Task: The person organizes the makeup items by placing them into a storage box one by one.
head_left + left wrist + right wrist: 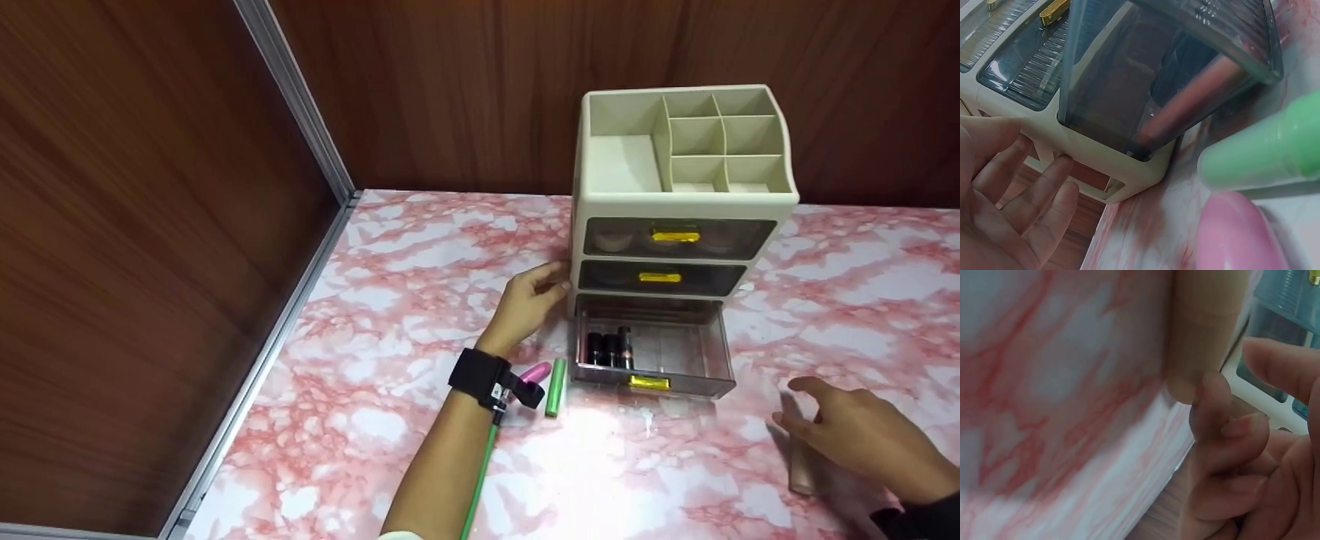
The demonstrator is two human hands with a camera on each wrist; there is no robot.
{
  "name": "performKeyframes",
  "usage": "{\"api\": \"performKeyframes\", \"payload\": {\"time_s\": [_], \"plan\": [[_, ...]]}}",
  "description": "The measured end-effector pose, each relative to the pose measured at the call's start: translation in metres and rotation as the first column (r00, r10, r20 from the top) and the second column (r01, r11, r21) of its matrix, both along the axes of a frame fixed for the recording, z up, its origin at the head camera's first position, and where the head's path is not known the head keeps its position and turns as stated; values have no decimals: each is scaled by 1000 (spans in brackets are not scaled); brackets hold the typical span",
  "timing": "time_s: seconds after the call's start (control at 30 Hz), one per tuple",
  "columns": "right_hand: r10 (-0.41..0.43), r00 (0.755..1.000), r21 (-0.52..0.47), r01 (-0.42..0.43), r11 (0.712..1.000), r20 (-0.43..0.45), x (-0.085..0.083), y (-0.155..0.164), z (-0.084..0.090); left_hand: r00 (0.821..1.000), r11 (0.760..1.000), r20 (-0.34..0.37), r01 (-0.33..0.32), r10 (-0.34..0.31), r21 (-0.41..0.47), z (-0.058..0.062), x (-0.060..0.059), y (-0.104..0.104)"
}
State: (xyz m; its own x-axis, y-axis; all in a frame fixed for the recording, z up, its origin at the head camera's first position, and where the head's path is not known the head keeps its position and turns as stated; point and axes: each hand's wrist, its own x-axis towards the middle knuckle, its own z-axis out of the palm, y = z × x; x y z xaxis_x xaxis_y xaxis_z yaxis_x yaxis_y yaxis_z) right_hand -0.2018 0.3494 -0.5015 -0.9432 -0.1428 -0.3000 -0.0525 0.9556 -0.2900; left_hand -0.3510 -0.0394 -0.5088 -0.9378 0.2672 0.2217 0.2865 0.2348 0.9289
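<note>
A cream drawer organizer [690,204] stands on the table, its bottom drawer [682,352] pulled out. Several black lipstick tubes [611,350] and a pinkish-red one lie in the drawer's left part. My left hand [525,304] is at the organizer's left side, its relaxed fingers [1044,188] right at the frame. Under the left wrist lie a pink rounded tube [1235,233] and a green tube [556,388]. On the right, my right hand [870,427] hovers over a beige tube [1207,326] lying on the table; thumb and fingers stand apart, fingers loosely bent beside its end.
Open compartments [697,139] top the organizer, above two closed drawers with gold handles [675,236]. Brown wood-look panels [450,97] rise behind and at the left. A metal rail [255,382] borders the red-and-white marbled table [360,420].
</note>
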Motion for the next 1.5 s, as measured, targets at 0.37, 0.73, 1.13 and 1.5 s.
{"api": "performKeyframes", "payload": {"time_s": [0.37, 0.73, 1.13, 1.5], "plan": [[22, 991, -33, -27, 999, -130, -8, -6, 14, 1000, 1000, -3, -6, 6, -16, 1, -1, -2], [66, 905, -81, -110, 991, -421, -15, -16, 48, 1000, 1000, 3, -9, 9, -26, 0, -1, -2], [-3, 825, -197, -131, 972, -565, -33, -51, 72, 1000, 1000, -20, -12, 12, -19, -2, -1, -3], [-119, 892, -467, -112, 877, -437, -54, -87, 73, 1000, 1000, -26, -1, 0, -22, -2, -1, 0]]}}
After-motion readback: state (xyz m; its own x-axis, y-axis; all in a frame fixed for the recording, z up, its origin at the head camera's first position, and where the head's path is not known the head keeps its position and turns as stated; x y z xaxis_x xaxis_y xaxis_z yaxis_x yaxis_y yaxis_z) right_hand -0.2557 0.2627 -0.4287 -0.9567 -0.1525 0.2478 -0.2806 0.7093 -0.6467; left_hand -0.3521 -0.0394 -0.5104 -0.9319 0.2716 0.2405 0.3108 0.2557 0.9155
